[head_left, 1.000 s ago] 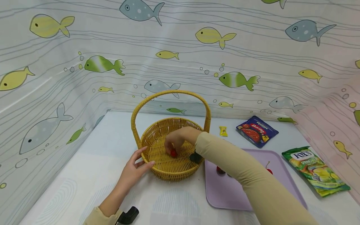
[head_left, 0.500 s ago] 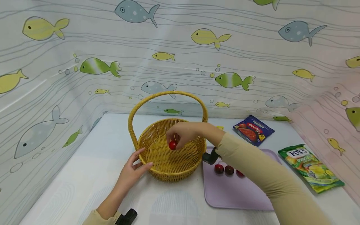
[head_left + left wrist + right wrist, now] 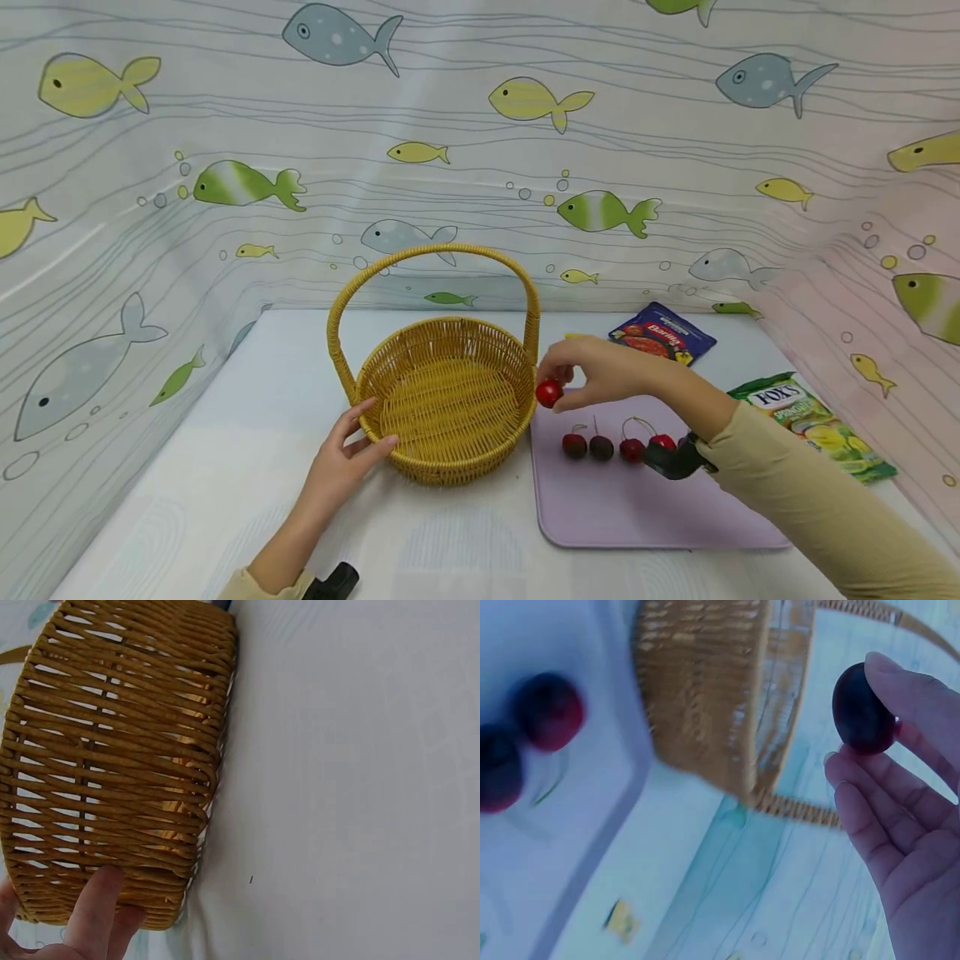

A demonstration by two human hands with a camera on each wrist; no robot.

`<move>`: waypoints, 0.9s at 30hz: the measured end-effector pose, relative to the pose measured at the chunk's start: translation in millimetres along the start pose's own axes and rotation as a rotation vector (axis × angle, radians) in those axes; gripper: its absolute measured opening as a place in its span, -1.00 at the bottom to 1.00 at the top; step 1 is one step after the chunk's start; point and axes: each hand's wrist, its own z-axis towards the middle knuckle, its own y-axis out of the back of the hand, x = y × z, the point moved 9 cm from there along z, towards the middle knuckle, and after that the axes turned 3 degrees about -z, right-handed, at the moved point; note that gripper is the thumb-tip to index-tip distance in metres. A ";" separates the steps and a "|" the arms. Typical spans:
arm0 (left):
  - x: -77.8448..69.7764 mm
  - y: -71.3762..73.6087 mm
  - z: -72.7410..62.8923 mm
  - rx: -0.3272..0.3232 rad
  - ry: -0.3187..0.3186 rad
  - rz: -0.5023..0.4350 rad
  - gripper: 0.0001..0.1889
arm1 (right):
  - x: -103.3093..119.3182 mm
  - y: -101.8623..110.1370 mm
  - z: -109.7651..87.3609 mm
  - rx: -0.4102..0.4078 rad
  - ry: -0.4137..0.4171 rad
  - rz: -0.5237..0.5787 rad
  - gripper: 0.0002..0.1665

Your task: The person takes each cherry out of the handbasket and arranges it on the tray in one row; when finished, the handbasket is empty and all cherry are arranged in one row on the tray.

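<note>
My right hand [image 3: 603, 371] pinches a dark red cherry [image 3: 549, 393] between thumb and fingers, just right of the wicker basket [image 3: 525, 417] and above the back left edge of the purple tray [image 3: 600, 517]. In the right wrist view the held cherry [image 3: 862, 709] looks almost black. My left hand [image 3: 337, 467] holds the basket's left front rim. The left wrist view shows fingers [image 3: 94, 911] against the woven outer wall [image 3: 112, 765]; part of that hand is cut off. Several stemmed cherries [image 3: 602, 447] lie in a row on the tray; my right arm partly covers the tray.
Behind the tray lies a blue Barilla pouch [image 3: 660, 333], partly behind my right hand. A green Fox's bag [image 3: 817, 425] is to the tray's right. One small yellow wrapper [image 3: 622, 921] shows in the right wrist view. The basket's tall handle [image 3: 435, 248] arches over it.
My right hand has lifted the cherry from low inside the basket and carried it right, past the rim to the tray's edge. My left hand stays at the basket's rim.
</note>
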 end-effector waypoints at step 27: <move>-2.2 0.0 -0.8 -0.019 -0.010 0.002 -0.28 | -75.4 -15.8 -176.0 -0.302 -0.248 -0.066 -0.64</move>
